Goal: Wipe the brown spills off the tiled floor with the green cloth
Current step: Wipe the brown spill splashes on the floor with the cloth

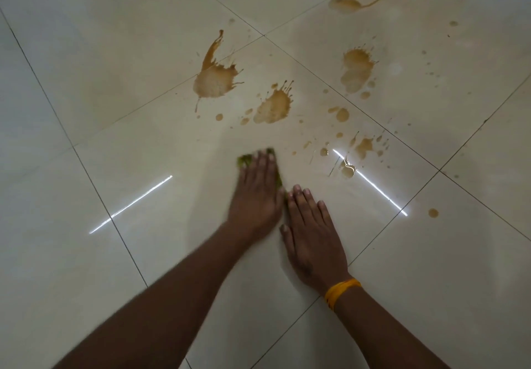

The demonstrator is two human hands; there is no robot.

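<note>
**A:** Where is the green cloth?

**B:** It is on the tiled floor, under the left hand. Only a bit of green peeks out past the fingers and along the side of the hand.

**A:** What is that hand doing?

**B:** It lies flat on the cloth with its fingers straight, pressing it down. The hand looks a little blurry.

**A:** And the right hand?

**B:** It is flat on the floor too, just beside the left hand, fingers spread out and holding nothing. There is a yellow band on that wrist.

**A:** Where are the brown spills?

**B:** They are farther away than the hands. Two big splashes sit near the middle, one more is off to the right, and more lie near the top. Little drops are all around. A small wet patch is close to the hands on the right, next to a bright line of light. One drop sits alone, far right.
</note>
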